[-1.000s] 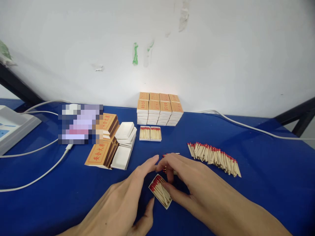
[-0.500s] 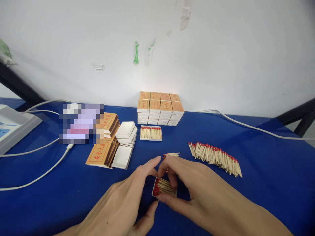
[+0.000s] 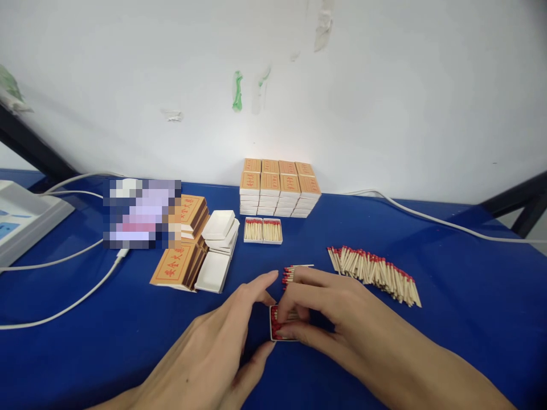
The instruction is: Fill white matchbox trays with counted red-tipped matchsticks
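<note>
A small white matchbox tray (image 3: pixel 272 324) filled with red-headed matches lies on the blue table between my hands. My left hand (image 3: pixel 209 336) curves around its left end, the thumb at the near corner and a finger at the far corner. Over the tray, my right hand (image 3: pixel 325 307) is bent, with thumb and forefinger closed on the match heads; it hides much of the tray. Just beyond the right hand's fingers lies a small group of loose matches (image 3: pixel 289 274), partly covered.
A larger pile of matches (image 3: pixel 376 270) spreads at the right. Two filled trays (image 3: pixel 262 230) stand before stacked matchboxes (image 3: pixel 280 188) by the wall. To the left are orange matchbox sleeves (image 3: pixel 175 265), white trays (image 3: pixel 212 272), a blurred-out device (image 3: pixel 143 213) and a white cable (image 3: pixel 81 316).
My right hand's fingers have moved left and closed together over the match heads. The tray has shifted slightly right and sits straighter. My left hand stays nearly in place.
</note>
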`<state>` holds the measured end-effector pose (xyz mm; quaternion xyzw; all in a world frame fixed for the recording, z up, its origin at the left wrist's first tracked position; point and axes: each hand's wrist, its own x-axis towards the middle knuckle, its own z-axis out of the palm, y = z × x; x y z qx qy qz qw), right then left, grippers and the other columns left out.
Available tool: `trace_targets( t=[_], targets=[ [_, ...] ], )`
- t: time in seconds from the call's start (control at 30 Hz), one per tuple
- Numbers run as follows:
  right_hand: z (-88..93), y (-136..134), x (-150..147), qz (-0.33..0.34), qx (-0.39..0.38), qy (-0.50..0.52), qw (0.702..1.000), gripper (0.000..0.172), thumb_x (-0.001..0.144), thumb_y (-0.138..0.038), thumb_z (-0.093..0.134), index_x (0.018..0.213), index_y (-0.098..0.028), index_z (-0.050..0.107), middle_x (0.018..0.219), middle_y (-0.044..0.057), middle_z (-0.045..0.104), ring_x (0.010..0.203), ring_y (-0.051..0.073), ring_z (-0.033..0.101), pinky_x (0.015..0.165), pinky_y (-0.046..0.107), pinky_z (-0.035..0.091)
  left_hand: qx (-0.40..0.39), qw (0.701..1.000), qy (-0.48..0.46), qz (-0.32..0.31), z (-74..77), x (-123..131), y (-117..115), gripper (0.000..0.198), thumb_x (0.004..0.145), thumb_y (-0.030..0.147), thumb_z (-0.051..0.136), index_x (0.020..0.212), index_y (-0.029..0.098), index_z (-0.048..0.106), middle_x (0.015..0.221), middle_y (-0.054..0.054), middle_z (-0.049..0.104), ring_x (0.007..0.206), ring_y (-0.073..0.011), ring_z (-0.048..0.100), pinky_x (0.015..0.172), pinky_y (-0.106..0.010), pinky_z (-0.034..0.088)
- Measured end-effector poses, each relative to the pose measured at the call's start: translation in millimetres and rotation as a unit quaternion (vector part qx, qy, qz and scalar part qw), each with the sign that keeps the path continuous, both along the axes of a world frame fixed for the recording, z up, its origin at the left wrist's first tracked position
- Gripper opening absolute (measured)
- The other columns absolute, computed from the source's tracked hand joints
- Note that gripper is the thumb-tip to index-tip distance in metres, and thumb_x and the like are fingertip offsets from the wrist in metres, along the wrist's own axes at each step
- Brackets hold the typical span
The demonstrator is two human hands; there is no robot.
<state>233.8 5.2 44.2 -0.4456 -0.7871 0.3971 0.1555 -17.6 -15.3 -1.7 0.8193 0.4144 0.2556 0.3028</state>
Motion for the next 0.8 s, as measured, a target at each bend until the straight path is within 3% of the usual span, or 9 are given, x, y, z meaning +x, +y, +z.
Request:
trace_targets(
  t=[0.33, 0.43, 0.53, 0.63, 0.8],
  targets=[
    [0.1, 5, -2, -0.023, 0.033, -0.011, 0.999, 0.019, 0.102, -0.010, 0.076, 0.092, -0.025, 0.069, 0.097, -0.005, 0.069, 0.084, 0.012, 0.065, 0.076, 0.027, 0.049, -0.021, 1.000, -0.008, -0.001, -2.9, 0, 0, 0.076, 0.107, 0.018, 0.057, 0.173, 0.044, 0.028, 0.097, 0.007, 0.063, 0.055, -0.0116, 0.052, 0.056, -0.020, 0.055],
    [6.6, 7, -1, -0.046, 0.030, -0.013, 0.998, 0.017, 0.103, -0.016, 0.079, 0.093, -0.025, 0.069, 0.094, -0.005, 0.071, 0.080, 0.012, 0.064, 0.072, 0.026, 0.048, -0.012, 1.000, -0.010, 0.004, -3.2, 0, -1, 0.073, 0.108, 0.020, 0.056, 0.173, 0.042, 0.031, 0.095, 0.006, 0.061, 0.055, -0.0109, 0.054, 0.056, -0.020, 0.057],
    [13.2, 12, 8, -0.111, 0.088, -0.060, 0.988, 0.010, 0.106, -0.026, 0.078, 0.096, -0.028, 0.076, 0.091, -0.003, 0.071, 0.076, 0.015, 0.064, 0.068, 0.029, 0.047, -0.006, 1.000, -0.005, 0.007, -1.4, 1, 0, 0.072, 0.109, 0.020, 0.054, 0.173, 0.042, 0.030, 0.096, 0.006, 0.062, 0.057, -0.0107, 0.058, 0.060, -0.021, 0.060],
    [11.4, 18, 21, -0.187, 0.170, -0.130, 0.959, 0.008, 0.108, -0.028, 0.073, 0.105, -0.029, 0.080, 0.103, 0.001, 0.072, 0.077, 0.017, 0.066, 0.071, 0.033, 0.050, 0.006, 1.000, 0.009, 0.007, 2.5, 5, 1, 0.072, 0.105, 0.017, 0.052, 0.171, 0.040, 0.032, 0.104, 0.004, 0.066, 0.060, -0.0102, 0.063, 0.063, -0.022, 0.062],
    [-3.9, 26, 27, -0.146, 0.167, -0.185, 0.957, 0.015, 0.113, -0.029, 0.065, 0.116, -0.028, 0.079, 0.120, 0.004, 0.070, 0.091, 0.020, 0.072, 0.079, 0.037, 0.054, 0.011, 1.000, 0.011, 0.000, 6.2, 6, 1, 0.072, 0.101, 0.016, 0.052, 0.168, 0.037, 0.034, 0.114, 0.003, 0.070, 0.058, -0.0076, 0.064, 0.059, -0.021, 0.059]
  ],
)
